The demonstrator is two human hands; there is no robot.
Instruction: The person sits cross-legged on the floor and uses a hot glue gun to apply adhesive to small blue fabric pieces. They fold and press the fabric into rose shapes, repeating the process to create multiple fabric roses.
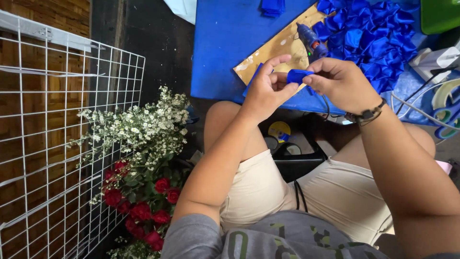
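Centre frame: your left hand [266, 91] and right hand [338, 81] both pinch a blue ribbon piece [299, 75]; likely light, soft, slippery — grip its folded edges

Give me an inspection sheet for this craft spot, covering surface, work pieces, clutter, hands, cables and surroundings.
Surface: blue table with a paint-marked board on it.
Work pieces: small folded blue ribbon piece pinched between both hands; pile of folded blue ribbon pieces; blue glue gun lying on the board.
Clutter: scissors at the right edge, green box, tape roll on the floor.
Hands: left hand and right hand, fingers closed on the ribbon piece.
Cables: dark cord hanging below the right hand.
Surroundings: white wire grid, red roses and white flowers at the left.
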